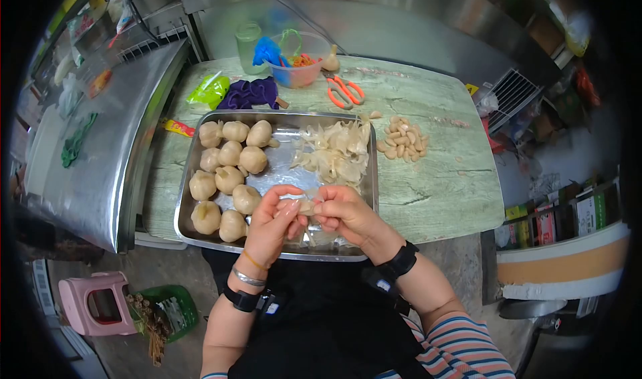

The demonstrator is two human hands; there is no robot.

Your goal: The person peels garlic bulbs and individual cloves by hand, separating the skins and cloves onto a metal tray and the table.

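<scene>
Over the front part of a metal tray point(281, 250), my left hand point(271, 220) and my right hand point(349, 215) meet, fingertips pinched together. Between them is a pale garlic clove point(306, 207), gripped from both sides, with a bit of thin papery skin showing above it. Several whole garlic bulbs point(229, 153) fill the left side of the tray. Loose garlic skins point(334, 148) are heaped at its right. A pile of peeled cloves point(404, 140) lies on the table, just right of the tray.
Behind the tray are orange-handled pliers point(344, 91), a purple cloth point(249, 94), a green packet point(209, 90), a plastic bowl point(301, 75) and a glass jar point(248, 45). A metal counter point(107, 145) borders the table on the left. A pink stool point(98, 303) stands on the floor.
</scene>
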